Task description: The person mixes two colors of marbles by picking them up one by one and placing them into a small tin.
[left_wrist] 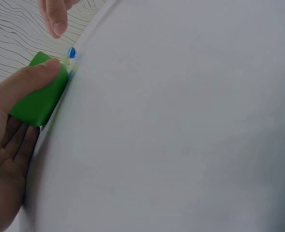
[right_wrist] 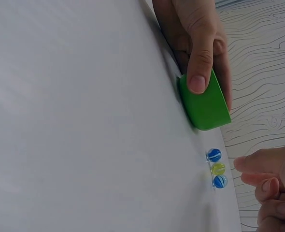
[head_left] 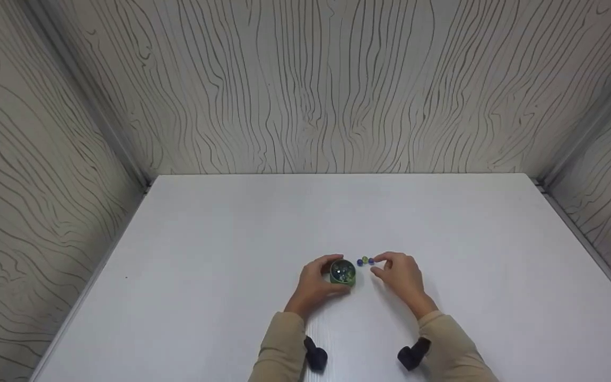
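Note:
My left hand (head_left: pixel 319 280) grips a small green cup (right_wrist: pixel 206 105) standing on the white table, thumb on the near side and fingers round the far side. In the head view, several marbles show inside the cup. Just right of it, two blue marbles (right_wrist: pixel 214 155) and a yellow-green marble (right_wrist: pixel 219 168) lie in a short row on the table. My right hand (head_left: pixel 402 275) is at the right end of that row, its index fingertip close to the rightmost blue marble and the thumb held apart. Nothing is gripped in it.
The white table (head_left: pixel 220 228) reaches back to a wall (head_left: pixel 305 90) with a wood-grain pattern. Similar panels stand at left and right. Dark wrist devices (head_left: pixel 316 356) sit below both sleeves.

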`<action>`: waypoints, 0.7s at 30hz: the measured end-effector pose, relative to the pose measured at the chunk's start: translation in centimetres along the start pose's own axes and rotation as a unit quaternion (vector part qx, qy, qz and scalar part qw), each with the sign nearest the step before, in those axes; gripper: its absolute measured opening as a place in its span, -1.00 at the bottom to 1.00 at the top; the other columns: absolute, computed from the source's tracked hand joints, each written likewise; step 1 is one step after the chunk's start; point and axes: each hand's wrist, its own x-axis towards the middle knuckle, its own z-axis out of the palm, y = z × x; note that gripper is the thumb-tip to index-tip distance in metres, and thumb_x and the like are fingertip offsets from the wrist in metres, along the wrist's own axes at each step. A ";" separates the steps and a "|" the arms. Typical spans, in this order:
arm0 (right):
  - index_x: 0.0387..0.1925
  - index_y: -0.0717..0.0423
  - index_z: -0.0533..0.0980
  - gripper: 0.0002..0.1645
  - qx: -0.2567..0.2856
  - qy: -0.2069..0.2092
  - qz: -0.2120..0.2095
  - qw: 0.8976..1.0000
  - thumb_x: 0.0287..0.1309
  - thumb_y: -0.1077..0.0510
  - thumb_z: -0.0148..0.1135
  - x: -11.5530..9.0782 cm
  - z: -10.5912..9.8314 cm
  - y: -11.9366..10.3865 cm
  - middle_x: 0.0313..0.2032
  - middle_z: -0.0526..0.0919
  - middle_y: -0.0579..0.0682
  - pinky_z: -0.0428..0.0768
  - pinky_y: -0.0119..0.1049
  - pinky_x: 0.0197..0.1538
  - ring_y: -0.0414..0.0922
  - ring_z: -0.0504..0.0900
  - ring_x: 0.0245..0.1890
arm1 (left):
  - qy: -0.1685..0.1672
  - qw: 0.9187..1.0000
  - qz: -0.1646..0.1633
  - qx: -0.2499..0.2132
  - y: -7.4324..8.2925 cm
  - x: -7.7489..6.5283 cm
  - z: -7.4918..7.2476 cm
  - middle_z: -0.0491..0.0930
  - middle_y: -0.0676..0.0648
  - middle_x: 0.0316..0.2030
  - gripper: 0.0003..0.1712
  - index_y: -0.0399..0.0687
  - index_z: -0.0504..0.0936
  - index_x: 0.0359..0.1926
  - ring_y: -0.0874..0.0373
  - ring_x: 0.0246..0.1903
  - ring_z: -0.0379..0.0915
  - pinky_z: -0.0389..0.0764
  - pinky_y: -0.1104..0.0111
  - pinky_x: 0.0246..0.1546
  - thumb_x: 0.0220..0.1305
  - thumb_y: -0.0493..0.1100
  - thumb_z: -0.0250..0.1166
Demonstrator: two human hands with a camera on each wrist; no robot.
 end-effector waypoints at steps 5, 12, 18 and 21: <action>-0.24 0.20 0.68 -0.77 -0.002 -0.007 0.012 1.000 0.01 0.20 0.39 0.4 0.1 0.1 -0.68 0.41 -0.09 0.18 -0.46 -0.56 -0.23 0.29 -0.61 | 0.000 1.000 -0.007 -0.014 0.1 -0.1 -0.1 0.60 -0.03 0.15 -0.21 0.02 0.54 0.18 0.04 0.23 0.46 0.36 0.11 0.42 -0.20 -0.22 0.57; -0.23 0.22 0.68 -0.76 0.001 -0.016 0.022 1.000 0.02 0.21 0.37 0.9 0.1 0.3 -0.66 0.42 -0.08 0.20 -0.44 -0.55 -0.22 0.30 -0.59 | -0.001 1.000 -0.008 -0.011 0.1 0.0 -0.1 0.60 -0.02 0.15 -0.21 0.04 0.54 0.17 0.05 0.23 0.47 0.37 0.12 0.41 -0.20 -0.23 0.57; -0.22 0.22 0.68 -0.73 0.000 -0.026 0.033 0.999 0.01 0.18 0.38 1.3 0.2 0.4 -0.66 0.45 -0.08 0.23 -0.44 -0.55 -0.23 0.29 -0.61 | -0.005 1.000 -0.003 -0.005 0.2 0.0 -0.1 0.60 -0.02 0.15 -0.21 0.04 0.53 0.18 0.06 0.23 0.47 0.39 0.16 0.41 -0.19 -0.19 0.58; -0.21 0.22 0.68 -0.72 -0.003 -0.030 0.036 0.999 0.01 0.17 0.38 1.4 0.3 0.4 -0.66 0.45 -0.08 0.23 -0.44 -0.55 -0.23 0.30 -0.61 | -0.005 1.000 -0.001 -0.002 0.2 -0.1 -0.1 0.59 -0.03 0.16 -0.20 0.02 0.53 0.18 0.05 0.23 0.47 0.38 0.16 0.41 -0.20 -0.18 0.58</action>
